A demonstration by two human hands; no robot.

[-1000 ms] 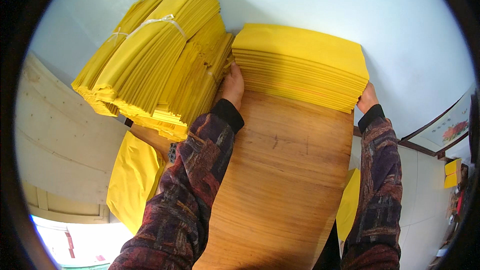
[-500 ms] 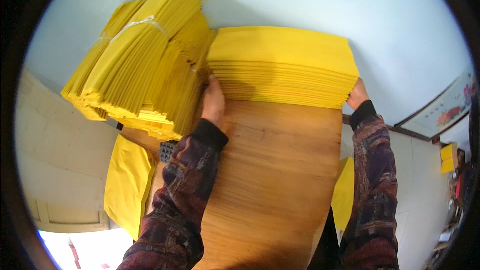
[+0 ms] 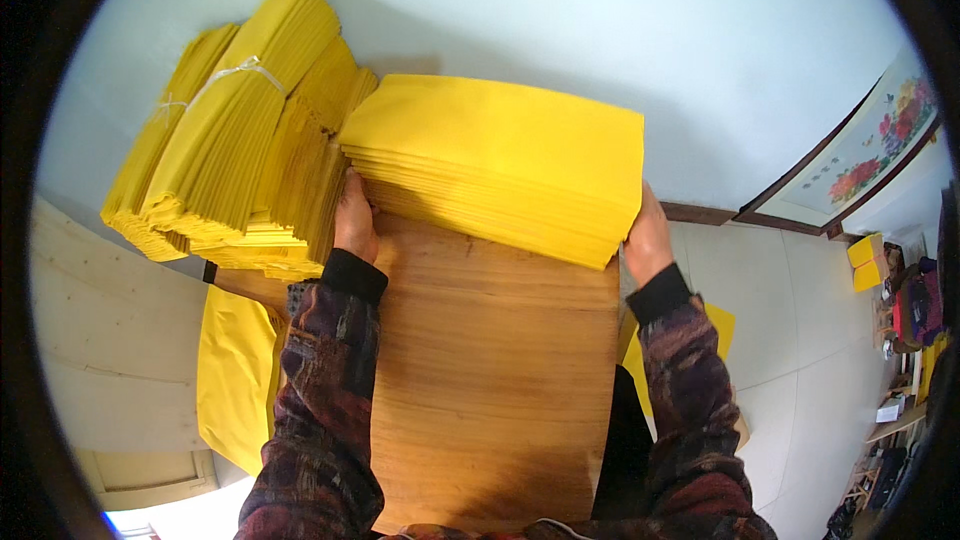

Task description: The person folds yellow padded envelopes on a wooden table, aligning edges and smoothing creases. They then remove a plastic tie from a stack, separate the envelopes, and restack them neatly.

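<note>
A stack of folded yellow paper (image 3: pixel 500 140) spans the far part of the wooden table (image 3: pixel 490 360), its near right corner angled toward me. My left hand (image 3: pixel 355 218) grips the stack's left end, squeezed in beside the tied bundles. On the opposite end, my right hand (image 3: pixel 650 237) presses with fingers wrapped round the far side, mostly hidden. Left of the stack, yellow paper bundles (image 3: pixel 230 150) lean in a pile, two of them bound with white string (image 3: pixel 250 65).
A crumpled yellow sheet (image 3: pixel 235 370) hangs at the table's left edge. Another yellow piece (image 3: pixel 715 330) lies beyond the right edge, near my right sleeve. A pale wall (image 3: pixel 560 20) rises behind the table. A framed flower picture (image 3: pixel 870 150) leans at the right.
The stack's right end has swung nearer to me, so it now sits at an angle. My right hand moved with it. The view has also shifted.
</note>
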